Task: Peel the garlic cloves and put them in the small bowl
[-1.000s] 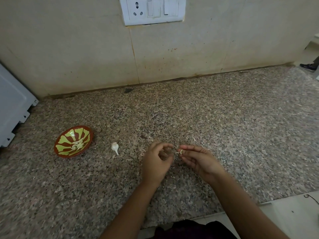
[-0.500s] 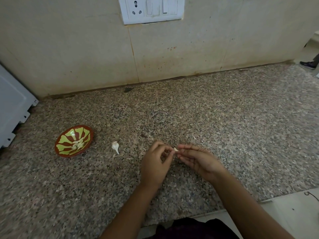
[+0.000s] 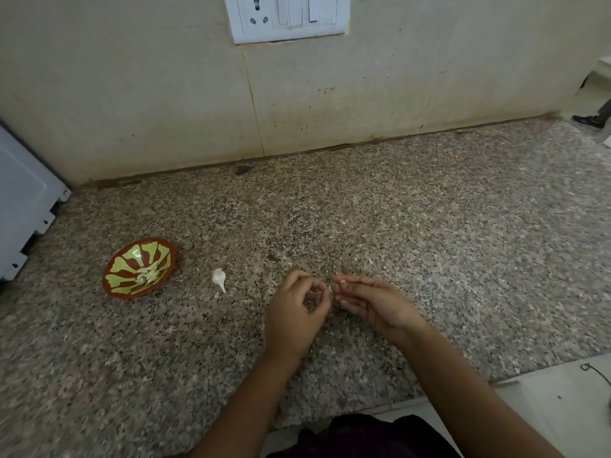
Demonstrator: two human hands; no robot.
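Note:
A small red and green striped bowl (image 3: pixel 139 269) stands on the granite counter at the left, with several pale peeled cloves in its middle. A white unpeeled garlic piece (image 3: pixel 219 278) lies just right of the bowl. My left hand (image 3: pixel 294 315) and my right hand (image 3: pixel 373 302) meet fingertip to fingertip above the counter's middle. My right hand pinches a small pale garlic clove (image 3: pixel 342 281) at its fingertips. My left thumb and forefinger pinch at a pale bit (image 3: pixel 330 287) on that clove's left end. Most of the clove is hidden by the fingers.
A white appliance (image 3: pixel 23 200) stands at the far left edge. The tiled wall with a switch plate (image 3: pixel 287 16) rises behind the counter. The counter's front edge (image 3: pixel 446 390) runs below my arms. A person's shoe (image 3: pixel 588 122) shows far right.
My hands separated slightly after touching half a second ago. The view has dipped a little. The bowl and the loose garlic piece have not moved.

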